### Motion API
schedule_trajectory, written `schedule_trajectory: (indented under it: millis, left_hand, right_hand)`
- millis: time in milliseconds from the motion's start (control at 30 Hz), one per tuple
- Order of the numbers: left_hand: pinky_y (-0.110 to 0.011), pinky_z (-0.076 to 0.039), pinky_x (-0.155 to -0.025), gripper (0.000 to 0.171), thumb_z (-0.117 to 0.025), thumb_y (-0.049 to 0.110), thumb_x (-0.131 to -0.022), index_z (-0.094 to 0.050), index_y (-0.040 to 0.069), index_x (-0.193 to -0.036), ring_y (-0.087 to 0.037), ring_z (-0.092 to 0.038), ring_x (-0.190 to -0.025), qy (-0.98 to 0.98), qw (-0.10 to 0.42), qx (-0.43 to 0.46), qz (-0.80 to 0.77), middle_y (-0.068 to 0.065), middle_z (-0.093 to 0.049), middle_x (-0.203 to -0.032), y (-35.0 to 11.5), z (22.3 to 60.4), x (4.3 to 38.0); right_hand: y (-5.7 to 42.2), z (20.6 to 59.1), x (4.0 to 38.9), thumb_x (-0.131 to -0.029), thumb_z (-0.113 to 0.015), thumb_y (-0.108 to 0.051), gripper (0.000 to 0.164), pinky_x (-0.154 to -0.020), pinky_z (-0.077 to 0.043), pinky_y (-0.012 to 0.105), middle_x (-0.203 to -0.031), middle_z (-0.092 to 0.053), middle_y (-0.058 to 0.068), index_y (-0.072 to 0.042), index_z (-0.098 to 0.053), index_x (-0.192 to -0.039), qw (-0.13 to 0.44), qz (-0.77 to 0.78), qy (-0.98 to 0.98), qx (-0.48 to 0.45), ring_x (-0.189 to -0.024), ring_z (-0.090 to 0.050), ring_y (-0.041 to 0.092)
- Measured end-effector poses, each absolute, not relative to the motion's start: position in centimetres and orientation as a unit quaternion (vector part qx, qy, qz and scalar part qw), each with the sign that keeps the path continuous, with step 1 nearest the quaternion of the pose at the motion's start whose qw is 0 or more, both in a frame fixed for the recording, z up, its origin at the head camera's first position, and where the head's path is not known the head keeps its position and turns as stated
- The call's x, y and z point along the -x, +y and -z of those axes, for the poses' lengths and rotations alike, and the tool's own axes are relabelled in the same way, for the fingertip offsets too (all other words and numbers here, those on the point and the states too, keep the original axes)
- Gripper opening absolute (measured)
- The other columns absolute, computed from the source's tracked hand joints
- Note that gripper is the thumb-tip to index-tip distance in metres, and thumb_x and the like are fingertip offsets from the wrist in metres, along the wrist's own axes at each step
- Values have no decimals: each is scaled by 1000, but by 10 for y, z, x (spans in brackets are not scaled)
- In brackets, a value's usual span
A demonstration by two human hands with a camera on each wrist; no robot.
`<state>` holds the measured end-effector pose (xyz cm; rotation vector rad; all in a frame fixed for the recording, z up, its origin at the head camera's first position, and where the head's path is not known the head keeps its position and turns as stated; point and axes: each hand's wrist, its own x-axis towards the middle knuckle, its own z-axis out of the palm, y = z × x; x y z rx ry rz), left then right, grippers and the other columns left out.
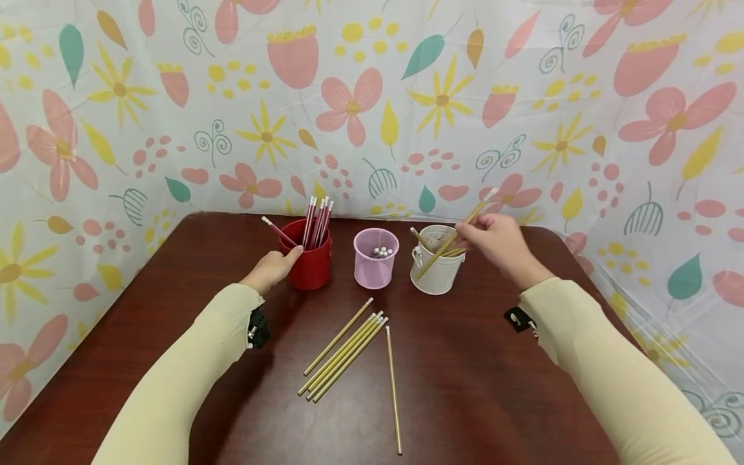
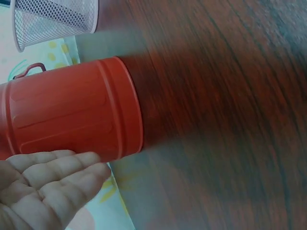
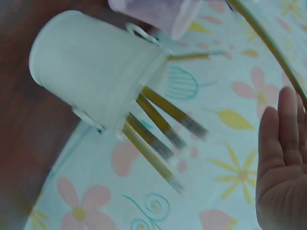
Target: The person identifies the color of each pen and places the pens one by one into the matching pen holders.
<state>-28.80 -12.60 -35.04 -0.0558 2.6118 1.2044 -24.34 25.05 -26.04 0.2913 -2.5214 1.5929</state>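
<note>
My left hand (image 1: 272, 268) is at the left of a red bucket (image 1: 309, 271), thumb at the rim, where it pinches a dark red pencil (image 1: 274, 227) that leans left. The left wrist view shows its other fingers (image 2: 62, 175) fairly straight against the bucket's side; thumb and index are hidden there. Several dark red pencils (image 1: 318, 226) stand in that bucket, eraser ends up. Beside a white bucket (image 1: 436, 276), my right hand (image 1: 501, 242) pinches a gold pencil (image 1: 447, 245), tilted with its eraser end up and its lower part before the bucket. More gold pencils (image 3: 163, 108) stick out of the white bucket.
A lavender mesh cup (image 1: 374, 268) with several white-ended items stands between the buckets. Nearer on the brown table (image 1: 465, 374) lie several gold pencils (image 1: 345, 355) in a slanted group, with one gold pencil (image 1: 393, 387) apart on their right. Floral cloth (image 1: 354, 129) hangs behind.
</note>
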Motion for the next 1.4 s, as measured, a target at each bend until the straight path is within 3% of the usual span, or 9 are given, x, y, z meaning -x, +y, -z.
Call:
schedule_trajectory:
  millis: [200,300,367,467,567,767,1033,1267,1400]
  left_hand:
    - [-40,-48,-83,60,-34,45,-101,-51,-12,-109,-31,-54,-87,884,152,33,-442,-21,-56,-96,-129,347,290]
    - [-41,-48,-89,62,-33,45,-101,-51,-14,-112,-38,-58,-94,853,201,45,-479,-28,-59,-103,-131,345,292]
    - [-48,-41,-101,69,-31,45,-101,-43,-18,-127,-44,-52,-115,840,225,46,-491,-34,-52,-124,-132,343,292]
    - [-48,-38,-103,73,-29,46,-101,-41,-19,-131,-45,-47,-122,837,241,49,-489,-36,-46,-133,-132,343,293]
    - [-48,-38,-103,73,-28,46,-101,-40,-20,-131,-45,-47,-122,838,243,49,-487,-36,-45,-133,-132,343,293]
    - [-48,-39,-103,74,-28,47,-101,-41,-20,-130,-45,-48,-122,831,242,53,-497,-36,-47,-132,-130,348,295]
    - [-48,-38,-104,76,-26,47,-101,-38,-22,-132,-45,-46,-124,818,262,35,-511,-37,-44,-133,-135,349,295]
    - [-48,-37,-104,80,-26,50,-100,-36,-22,-133,-45,-44,-126,807,278,36,-520,-37,-43,-135,-136,351,297]
    - [-48,-37,-104,80,-26,50,-100,-35,-22,-134,-45,-43,-127,805,281,36,-521,-37,-42,-136,-135,352,298]
  right_hand:
    - [259,243,245,-93,-57,-5,19,-65,-52,14,-63,-63,-18,13,-59,-96,155,-562,-808,-88,-63,-64,-4]
    - [262,241,246,-93,-56,-6,20,-66,-52,13,-65,-62,-21,13,-59,-98,174,-547,-815,-76,-64,-63,-5]
    - [264,241,246,-92,-58,-8,21,-64,-51,12,-65,-61,-23,12,-61,-100,181,-530,-826,-63,-65,-63,-5]
    - [267,242,247,-90,-61,-10,23,-59,-46,10,-63,-59,-26,10,-64,-100,194,-494,-846,-52,-64,-59,-8]
    - [268,244,248,-87,-64,-11,23,-54,-40,11,-65,-60,-23,8,-67,-100,214,-443,-869,-53,-60,-52,-10]
    - [271,250,250,-84,-65,-7,20,-50,-37,13,-81,-71,9,8,-69,-96,219,-381,-896,-55,-59,-49,-10]
    - [278,245,256,-83,-65,-13,22,-51,-35,16,-67,-60,-17,4,-71,-97,234,-358,-903,-31,-59,-44,-5]
    - [285,260,259,-83,-66,-11,21,-51,-36,16,-76,-70,7,6,-70,-94,222,-349,-910,-33,-58,-44,-4]
    - [289,273,262,-81,-66,-11,20,-53,-36,20,-78,-71,10,4,-71,-93,212,-340,-916,-21,-60,-45,0]
